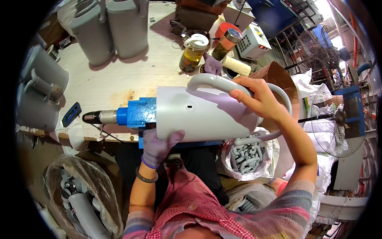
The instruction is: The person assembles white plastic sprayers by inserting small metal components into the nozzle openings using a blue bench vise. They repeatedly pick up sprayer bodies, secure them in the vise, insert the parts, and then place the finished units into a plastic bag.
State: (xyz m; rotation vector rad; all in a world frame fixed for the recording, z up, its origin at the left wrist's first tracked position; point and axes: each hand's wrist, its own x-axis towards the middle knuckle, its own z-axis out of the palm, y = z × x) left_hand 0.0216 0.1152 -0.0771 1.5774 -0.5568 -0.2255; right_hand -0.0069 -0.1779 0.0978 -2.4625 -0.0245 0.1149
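A large grey plastic jug (207, 113) lies on its side over a blue metal fixture (142, 112) at the table's near edge. It has a small dark slot in its wall and a curved tubular handle (211, 81) along the upper side. My right hand (256, 95), bare, grips the handle from the right, with the thumb in front. My left hand (159, 145), in a purple glove, holds the jug's left rim from below. Its thumb presses on the outer wall; the other fingers are partly hidden.
Several grey jugs (127, 30) stand at the left and back. A black-tipped tool (93, 117) juts left from the fixture. Bags of grey parts (246, 157) flank my lap. Beyond are a lidded jar (193, 53), a bottle (227, 44), a purple glove (212, 64) and a fan (338, 119).
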